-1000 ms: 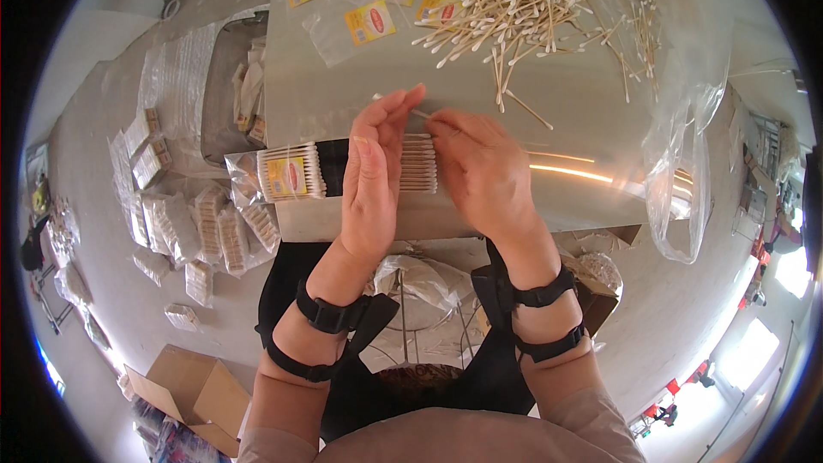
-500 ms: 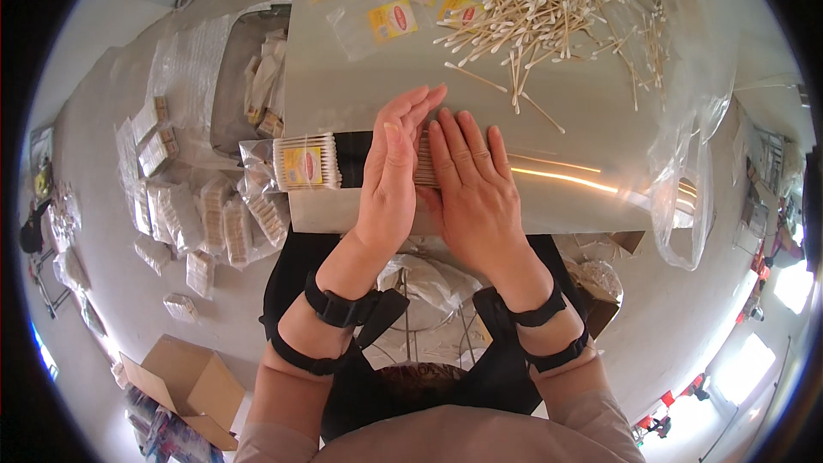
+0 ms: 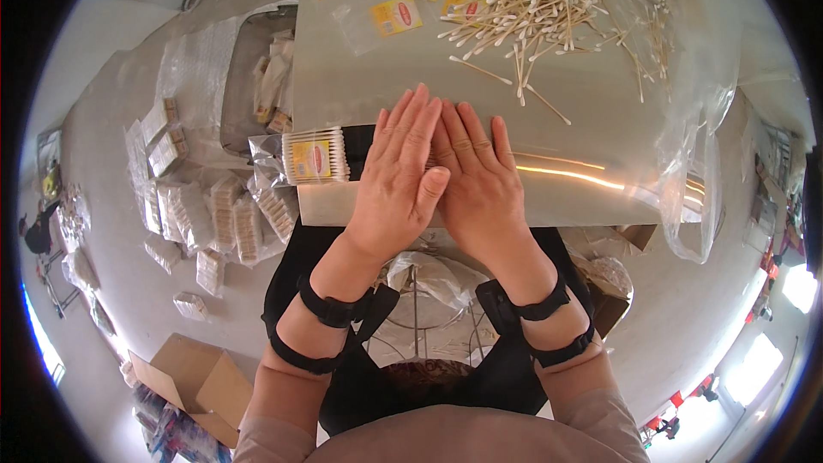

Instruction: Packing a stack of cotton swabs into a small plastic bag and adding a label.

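Side by side on the metal table (image 3: 583,197), my left hand (image 3: 396,180) and my right hand (image 3: 478,173) lie palms down, fingers stretched out and touching near the tips. Whatever is beneath them is hidden now. A dark strip (image 3: 361,139) shows just left of my left hand. Beyond it, at the table's left edge, sits a clear bag filled with a row of cotton swabs (image 3: 314,157) behind a yellow label. A large heap of loose cotton swabs (image 3: 540,9) spreads over the far side of the table, a few lying apart from it.
Small clear bags with yellow labels (image 3: 396,15) lie at the far left of the table. A grey bin (image 3: 236,86) stands beside it, with packed swab bundles (image 3: 225,216) on the floor. Clear plastic sheeting (image 3: 707,120) hangs at the right. An open carton (image 3: 184,377) sits lower left.
My left hand has turned from on edge to palm down and closed the gap to my right hand. The swabs seen between the hands before are now covered.
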`<action>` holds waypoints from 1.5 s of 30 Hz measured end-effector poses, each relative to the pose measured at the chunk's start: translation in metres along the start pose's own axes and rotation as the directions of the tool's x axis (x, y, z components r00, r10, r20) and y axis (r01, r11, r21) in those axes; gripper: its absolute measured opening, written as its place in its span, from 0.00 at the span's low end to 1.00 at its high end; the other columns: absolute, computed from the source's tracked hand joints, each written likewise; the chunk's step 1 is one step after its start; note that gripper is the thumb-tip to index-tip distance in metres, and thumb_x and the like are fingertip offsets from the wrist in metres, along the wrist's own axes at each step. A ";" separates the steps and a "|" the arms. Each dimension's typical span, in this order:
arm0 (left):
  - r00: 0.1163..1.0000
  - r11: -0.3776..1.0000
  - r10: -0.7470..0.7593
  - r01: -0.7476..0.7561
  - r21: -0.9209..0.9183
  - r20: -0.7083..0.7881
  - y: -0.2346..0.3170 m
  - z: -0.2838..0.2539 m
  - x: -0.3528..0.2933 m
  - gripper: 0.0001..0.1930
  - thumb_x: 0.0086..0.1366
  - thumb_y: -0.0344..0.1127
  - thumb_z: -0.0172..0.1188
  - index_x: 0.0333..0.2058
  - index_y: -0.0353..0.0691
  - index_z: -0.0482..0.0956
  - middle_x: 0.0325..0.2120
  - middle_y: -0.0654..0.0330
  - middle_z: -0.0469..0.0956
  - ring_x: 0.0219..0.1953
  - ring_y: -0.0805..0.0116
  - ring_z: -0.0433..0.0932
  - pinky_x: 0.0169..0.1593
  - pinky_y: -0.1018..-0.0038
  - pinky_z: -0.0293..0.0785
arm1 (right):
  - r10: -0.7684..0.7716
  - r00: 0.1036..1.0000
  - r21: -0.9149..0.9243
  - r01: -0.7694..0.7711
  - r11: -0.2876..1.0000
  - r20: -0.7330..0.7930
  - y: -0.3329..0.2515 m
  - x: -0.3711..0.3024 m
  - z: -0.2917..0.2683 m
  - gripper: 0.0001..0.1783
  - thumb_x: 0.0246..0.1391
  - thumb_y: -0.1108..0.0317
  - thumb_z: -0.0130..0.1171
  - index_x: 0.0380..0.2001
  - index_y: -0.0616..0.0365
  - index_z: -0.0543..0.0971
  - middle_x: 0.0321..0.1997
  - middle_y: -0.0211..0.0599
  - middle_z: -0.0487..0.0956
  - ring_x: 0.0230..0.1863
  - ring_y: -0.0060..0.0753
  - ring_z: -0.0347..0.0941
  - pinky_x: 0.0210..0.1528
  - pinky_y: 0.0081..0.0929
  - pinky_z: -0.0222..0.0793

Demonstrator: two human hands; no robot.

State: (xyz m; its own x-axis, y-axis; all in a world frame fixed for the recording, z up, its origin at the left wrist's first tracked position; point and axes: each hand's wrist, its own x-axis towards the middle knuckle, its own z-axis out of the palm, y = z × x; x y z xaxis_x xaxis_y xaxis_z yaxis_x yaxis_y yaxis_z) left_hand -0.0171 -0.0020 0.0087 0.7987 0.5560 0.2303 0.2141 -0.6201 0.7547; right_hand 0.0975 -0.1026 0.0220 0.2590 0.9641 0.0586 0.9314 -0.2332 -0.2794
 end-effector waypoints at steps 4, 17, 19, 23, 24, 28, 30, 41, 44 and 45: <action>0.996 0.980 -0.003 -0.014 0.197 0.086 0.001 0.005 -0.004 0.37 0.75 0.59 0.37 0.68 0.32 0.58 0.68 0.45 0.58 0.71 0.46 0.56 0.72 0.52 0.49 | -0.002 1.000 -0.002 0.002 1.000 -0.015 0.002 -0.004 0.009 0.33 0.57 0.62 0.52 0.66 0.58 0.68 0.73 0.36 0.63 0.76 0.37 0.53 0.77 0.47 0.40; 0.988 0.946 0.002 -0.051 0.320 0.153 0.000 0.002 -0.010 0.43 0.71 0.66 0.35 0.69 0.32 0.54 0.70 0.45 0.55 0.73 0.49 0.52 0.73 0.54 0.47 | 0.066 0.998 0.047 -0.066 0.997 -0.005 -0.008 -0.004 0.008 0.34 0.59 0.63 0.49 0.69 0.58 0.64 0.74 0.39 0.61 0.77 0.39 0.49 0.77 0.48 0.37; 0.988 0.951 0.007 -0.054 0.305 0.156 0.002 0.000 -0.010 0.43 0.71 0.66 0.34 0.70 0.33 0.54 0.70 0.46 0.55 0.73 0.49 0.52 0.73 0.54 0.47 | 0.077 0.997 0.041 -0.078 0.996 0.009 -0.008 -0.005 0.009 0.34 0.59 0.63 0.49 0.69 0.57 0.64 0.75 0.39 0.60 0.77 0.39 0.49 0.77 0.48 0.36; 0.989 0.937 -0.016 -0.037 0.347 0.150 0.001 -0.002 -0.016 0.44 0.70 0.67 0.34 0.70 0.33 0.54 0.70 0.46 0.55 0.73 0.49 0.51 0.72 0.54 0.47 | 0.073 0.997 0.008 -0.073 0.997 0.015 -0.006 -0.006 0.012 0.33 0.60 0.62 0.49 0.69 0.57 0.64 0.75 0.39 0.59 0.77 0.39 0.48 0.77 0.48 0.36; 0.985 0.929 -0.033 -0.032 0.369 0.168 0.000 -0.001 -0.018 0.45 0.69 0.68 0.35 0.69 0.33 0.54 0.70 0.45 0.55 0.73 0.48 0.51 0.72 0.53 0.47 | 0.071 0.997 -0.003 -0.071 0.997 0.028 -0.006 -0.006 0.012 0.32 0.61 0.61 0.49 0.68 0.57 0.65 0.75 0.39 0.59 0.77 0.39 0.48 0.77 0.48 0.36; 0.983 0.916 -0.034 -0.041 0.400 0.179 0.000 -0.003 -0.018 0.45 0.69 0.68 0.35 0.69 0.33 0.55 0.70 0.46 0.54 0.73 0.49 0.51 0.72 0.53 0.48 | 0.073 0.995 -0.027 -0.071 0.997 0.069 -0.009 -0.006 0.007 0.32 0.62 0.60 0.49 0.68 0.57 0.65 0.75 0.39 0.59 0.78 0.39 0.48 0.77 0.48 0.37; 0.985 0.922 -0.034 -0.034 0.385 0.169 0.001 -0.003 -0.018 0.44 0.70 0.67 0.36 0.69 0.33 0.57 0.70 0.46 0.55 0.73 0.48 0.51 0.72 0.54 0.48 | 0.069 0.996 -0.005 -0.069 0.998 0.047 -0.010 -0.006 0.006 0.32 0.62 0.61 0.50 0.68 0.57 0.65 0.75 0.39 0.59 0.78 0.39 0.47 0.77 0.48 0.37; 0.974 0.996 0.084 -0.082 0.015 -0.212 -0.052 -0.069 -0.019 0.38 0.76 0.60 0.27 0.69 0.31 0.55 0.70 0.44 0.55 0.72 0.45 0.53 0.73 0.58 0.46 | 0.072 0.996 -0.017 -0.072 0.997 0.055 -0.017 0.000 0.002 0.35 0.60 0.59 0.55 0.68 0.60 0.63 0.74 0.40 0.61 0.76 0.40 0.52 0.76 0.50 0.41; 0.985 0.999 0.032 -0.036 -0.025 -0.172 -0.057 -0.068 -0.026 0.40 0.75 0.62 0.25 0.69 0.31 0.56 0.70 0.44 0.55 0.73 0.46 0.52 0.73 0.58 0.45 | 0.059 0.997 -0.027 -0.058 0.998 0.046 -0.022 0.004 0.006 0.35 0.60 0.59 0.54 0.68 0.60 0.63 0.74 0.40 0.61 0.76 0.39 0.51 0.76 0.50 0.40; 0.988 1.000 0.011 -0.014 -0.022 -0.152 -0.058 -0.068 -0.027 0.41 0.75 0.63 0.25 0.69 0.30 0.56 0.70 0.44 0.55 0.73 0.46 0.52 0.73 0.58 0.45 | 0.045 0.998 -0.043 -0.043 0.998 0.033 -0.023 0.005 0.007 0.35 0.60 0.58 0.54 0.68 0.59 0.63 0.74 0.39 0.61 0.76 0.39 0.51 0.76 0.49 0.40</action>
State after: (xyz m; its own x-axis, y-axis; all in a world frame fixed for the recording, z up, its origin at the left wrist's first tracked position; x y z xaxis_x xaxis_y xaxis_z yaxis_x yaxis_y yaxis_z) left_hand -0.0894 0.0563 0.0001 0.7060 0.6271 0.3290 0.1902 -0.6154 0.7649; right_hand 0.0751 -0.0919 0.0218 0.2918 0.9564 0.0143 0.9295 -0.2800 -0.2402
